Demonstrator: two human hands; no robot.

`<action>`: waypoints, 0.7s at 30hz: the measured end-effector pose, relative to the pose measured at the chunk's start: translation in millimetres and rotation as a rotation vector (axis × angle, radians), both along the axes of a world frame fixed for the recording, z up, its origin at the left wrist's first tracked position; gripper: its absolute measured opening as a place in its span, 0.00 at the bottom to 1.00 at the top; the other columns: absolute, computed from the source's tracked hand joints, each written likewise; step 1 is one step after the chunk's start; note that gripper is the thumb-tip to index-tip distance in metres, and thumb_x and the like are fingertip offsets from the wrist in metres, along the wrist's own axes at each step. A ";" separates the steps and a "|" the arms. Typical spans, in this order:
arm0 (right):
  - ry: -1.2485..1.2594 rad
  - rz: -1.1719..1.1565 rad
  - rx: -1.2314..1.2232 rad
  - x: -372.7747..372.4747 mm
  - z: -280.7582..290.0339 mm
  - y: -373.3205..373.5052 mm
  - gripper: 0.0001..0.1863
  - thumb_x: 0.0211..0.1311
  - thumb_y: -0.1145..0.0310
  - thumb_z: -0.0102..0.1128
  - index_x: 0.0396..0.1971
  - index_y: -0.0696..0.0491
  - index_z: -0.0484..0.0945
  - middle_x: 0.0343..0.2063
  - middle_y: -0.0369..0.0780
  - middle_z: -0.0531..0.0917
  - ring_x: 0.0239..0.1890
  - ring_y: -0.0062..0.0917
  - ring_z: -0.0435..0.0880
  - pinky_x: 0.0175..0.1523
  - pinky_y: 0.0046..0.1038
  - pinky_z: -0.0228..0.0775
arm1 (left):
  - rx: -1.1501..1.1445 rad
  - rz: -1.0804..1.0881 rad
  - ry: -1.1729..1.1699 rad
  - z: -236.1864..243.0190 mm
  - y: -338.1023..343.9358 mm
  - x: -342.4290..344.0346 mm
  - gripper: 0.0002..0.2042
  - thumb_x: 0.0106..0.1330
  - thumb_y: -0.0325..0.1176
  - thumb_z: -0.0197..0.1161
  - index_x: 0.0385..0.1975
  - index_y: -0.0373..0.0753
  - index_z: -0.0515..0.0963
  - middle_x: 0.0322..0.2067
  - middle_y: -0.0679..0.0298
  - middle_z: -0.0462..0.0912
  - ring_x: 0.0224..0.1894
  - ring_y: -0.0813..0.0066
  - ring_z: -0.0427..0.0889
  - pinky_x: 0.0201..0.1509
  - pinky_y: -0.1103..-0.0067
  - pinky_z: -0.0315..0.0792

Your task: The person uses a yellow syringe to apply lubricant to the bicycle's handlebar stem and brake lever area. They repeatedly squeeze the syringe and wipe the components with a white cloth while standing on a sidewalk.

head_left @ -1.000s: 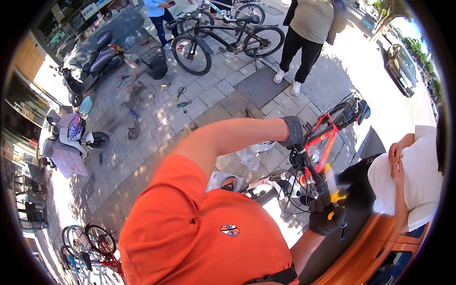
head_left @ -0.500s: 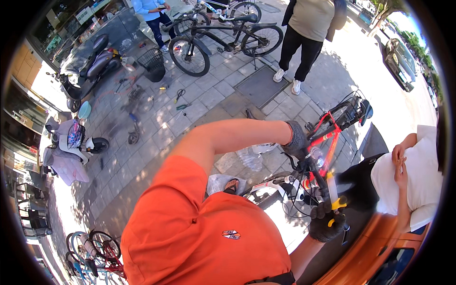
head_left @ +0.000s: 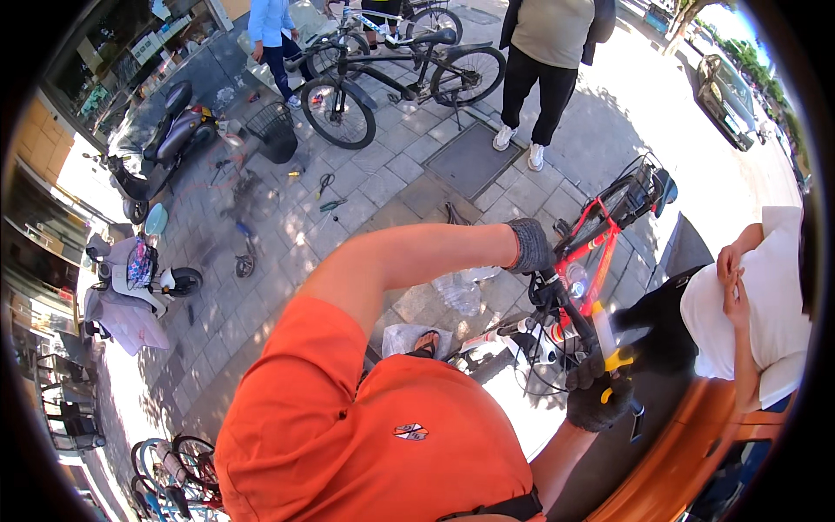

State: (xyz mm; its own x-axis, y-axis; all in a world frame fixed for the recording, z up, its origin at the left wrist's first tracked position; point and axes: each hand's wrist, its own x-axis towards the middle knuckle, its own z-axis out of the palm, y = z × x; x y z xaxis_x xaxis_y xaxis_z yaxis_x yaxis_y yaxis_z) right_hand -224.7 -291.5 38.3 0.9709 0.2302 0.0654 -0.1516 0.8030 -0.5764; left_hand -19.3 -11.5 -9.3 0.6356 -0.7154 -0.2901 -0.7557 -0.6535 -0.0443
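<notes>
Gripping red bicycle (head_left: 600, 252) frame: gloved left hand (head_left: 532, 248) clenched on it; gloved right hand (head_left: 596, 393) grasping yellow-handled tool (head_left: 606, 335) beside wheel.

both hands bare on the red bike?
No, the left hand and the right hand both wear dark gloves at the red bike.

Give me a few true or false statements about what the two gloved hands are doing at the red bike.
1. The left hand rests on the red bicycle. True.
2. The right hand holds a yellow-handled tool. True.
3. Both hands are bare. False: both wear dark gloves.
4. The red bicycle's frame is blue. False: it is red.
5. A black bicycle stands on the pavement farther off. True.
</notes>
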 end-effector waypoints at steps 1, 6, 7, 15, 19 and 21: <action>-0.008 -0.001 0.005 0.8 0.0 -1.6 0.23 0.70 0.61 0.56 0.63 0.46 0.70 0.35 0.40 0.75 0.30 0.29 0.76 0.35 0.37 0.75 | -0.013 0.016 0.041 10.5 1.9 -2.0 0.19 0.62 0.42 0.70 0.54 0.48 0.82 0.47 0.58 0.89 0.50 0.54 0.89 0.52 0.59 0.81; -0.007 0.004 0.016 1.8 -1.0 -7.7 0.25 0.70 0.61 0.56 0.65 0.46 0.70 0.34 0.40 0.75 0.30 0.28 0.76 0.35 0.37 0.75 | -0.073 0.046 0.116 33.9 8.7 -17.8 0.32 0.58 0.50 0.74 0.61 0.45 0.78 0.56 0.56 0.84 0.62 0.53 0.82 0.69 0.59 0.70; -0.017 0.007 0.012 3.5 -1.5 -7.9 0.25 0.70 0.61 0.57 0.65 0.46 0.70 0.34 0.40 0.75 0.30 0.28 0.76 0.35 0.37 0.75 | -0.090 0.027 0.060 37.7 11.9 -22.5 0.31 0.56 0.50 0.75 0.59 0.43 0.79 0.55 0.56 0.84 0.62 0.54 0.81 0.71 0.59 0.68; -0.012 0.024 -0.001 6.2 0.4 -7.1 0.26 0.69 0.61 0.57 0.66 0.47 0.70 0.34 0.40 0.75 0.31 0.29 0.76 0.35 0.37 0.75 | 0.008 -0.011 -0.066 -0.3 -4.9 -1.1 0.13 0.64 0.39 0.68 0.47 0.46 0.84 0.44 0.59 0.89 0.44 0.54 0.90 0.44 0.59 0.83; -0.004 0.004 0.035 7.6 -1.8 -10.2 0.25 0.70 0.62 0.57 0.66 0.47 0.70 0.35 0.40 0.74 0.31 0.29 0.76 0.35 0.37 0.75 | -0.035 0.027 0.110 32.0 0.5 -7.9 0.20 0.62 0.48 0.70 0.51 0.46 0.83 0.48 0.57 0.87 0.51 0.54 0.88 0.52 0.57 0.80; -0.026 0.009 0.018 9.9 -2.4 -14.5 0.25 0.70 0.61 0.57 0.66 0.46 0.70 0.35 0.40 0.74 0.31 0.29 0.75 0.35 0.37 0.75 | -0.107 0.087 0.239 40.8 3.7 -4.1 0.25 0.60 0.53 0.72 0.54 0.46 0.82 0.50 0.56 0.86 0.54 0.54 0.87 0.55 0.57 0.78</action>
State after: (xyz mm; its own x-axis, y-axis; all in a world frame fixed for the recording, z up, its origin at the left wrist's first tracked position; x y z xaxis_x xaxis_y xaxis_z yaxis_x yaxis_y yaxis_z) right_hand -214.8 -306.0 35.9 0.9667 0.2379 0.0947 -0.1445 0.8121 -0.5654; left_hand -23.4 -7.8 31.4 0.6184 -0.6960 -0.3649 -0.6773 -0.7075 0.2016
